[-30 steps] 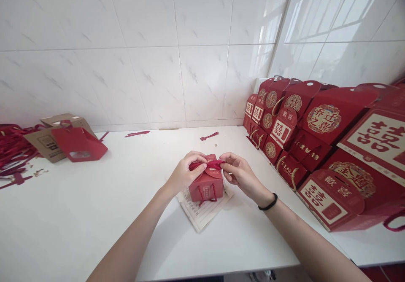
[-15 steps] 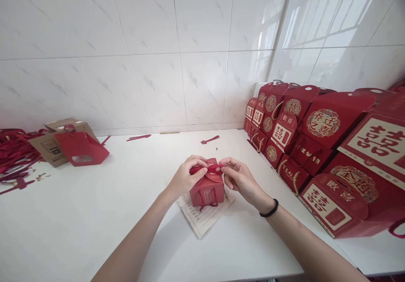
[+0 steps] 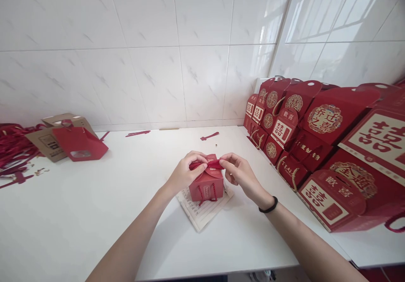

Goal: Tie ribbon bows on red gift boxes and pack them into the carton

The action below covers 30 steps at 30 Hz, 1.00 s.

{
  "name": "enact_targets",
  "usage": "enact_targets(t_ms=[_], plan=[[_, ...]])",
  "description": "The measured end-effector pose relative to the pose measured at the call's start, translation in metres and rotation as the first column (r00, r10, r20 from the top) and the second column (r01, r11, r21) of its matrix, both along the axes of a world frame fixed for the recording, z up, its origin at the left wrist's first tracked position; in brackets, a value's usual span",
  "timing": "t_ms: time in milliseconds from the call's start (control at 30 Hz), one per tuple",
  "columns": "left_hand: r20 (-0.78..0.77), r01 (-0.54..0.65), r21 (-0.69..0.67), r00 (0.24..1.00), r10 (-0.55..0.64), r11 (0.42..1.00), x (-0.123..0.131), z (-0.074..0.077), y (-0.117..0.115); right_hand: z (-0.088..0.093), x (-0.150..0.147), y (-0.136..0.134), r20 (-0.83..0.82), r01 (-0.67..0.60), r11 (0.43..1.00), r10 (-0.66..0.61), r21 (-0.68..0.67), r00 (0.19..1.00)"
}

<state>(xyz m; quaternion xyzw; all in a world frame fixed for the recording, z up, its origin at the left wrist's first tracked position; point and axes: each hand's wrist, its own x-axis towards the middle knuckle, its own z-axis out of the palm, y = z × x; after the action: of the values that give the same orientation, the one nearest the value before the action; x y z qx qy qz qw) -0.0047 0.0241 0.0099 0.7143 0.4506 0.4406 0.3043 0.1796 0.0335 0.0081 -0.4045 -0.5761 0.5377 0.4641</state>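
A small red gift box [image 3: 207, 185] with thin red cord handles stands on a printed sheet of paper [image 3: 202, 221] in the middle of the table. Across its top lies a red ribbon [image 3: 213, 164]. My left hand [image 3: 190, 167] pinches the ribbon on the left side, thumb against fingers. On the right side, my right hand [image 3: 238, 170] pinches the ribbon between thumb and index finger, its other fingers curled. Both hands are just above the box top, partly covering it. A black band [image 3: 268, 206] circles my right wrist.
Stacked red boxes [image 3: 324, 119] line the right side of the white table [image 3: 79, 214]. At left stand a brown box [image 3: 49, 145] and a red box [image 3: 84, 145] beside a heap of red ribbons [image 3: 14, 149]. Loose ribbon pieces [image 3: 137, 133] lie near the tiled wall [image 3: 148, 84].
The view has tipped slightly downward. Both hands keep their pinch on the ribbon, and the right fingers have shifted slightly inward over the box.
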Motion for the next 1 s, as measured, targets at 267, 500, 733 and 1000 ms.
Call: enact_targets(t_ms=[267, 500, 733, 1000], plan=[[0.004, 0.008, -0.006, 1.0, -0.008, 1.0, 0.0001, 0.0007, -0.0018, -0.0031, 0.0019, 0.0032, 0.015, -0.041, 0.997, 0.042, -0.071, 0.999], [-0.019, -0.002, 0.014, 1.0, 0.002, 1.0, -0.001, 0.0005, -0.0007, -0.0014, 0.006, 0.0027, -0.176, -0.173, 0.982, 0.159, -0.071, 0.972], [-0.037, -0.003, 0.033, 0.999, 0.004, 0.999, 0.0005, 0.0018, -0.0022, -0.0011, 0.0038, -0.0013, -0.338, -0.306, 0.94, 0.243, -0.148, 0.909], [-0.039, 0.002, 0.012, 0.999, -0.001, 1.0, 0.0006, 0.0031, -0.0029, -0.0021, 0.0048, 0.0004, -0.38, -0.328, 0.911, 0.219, -0.252, 0.899]])
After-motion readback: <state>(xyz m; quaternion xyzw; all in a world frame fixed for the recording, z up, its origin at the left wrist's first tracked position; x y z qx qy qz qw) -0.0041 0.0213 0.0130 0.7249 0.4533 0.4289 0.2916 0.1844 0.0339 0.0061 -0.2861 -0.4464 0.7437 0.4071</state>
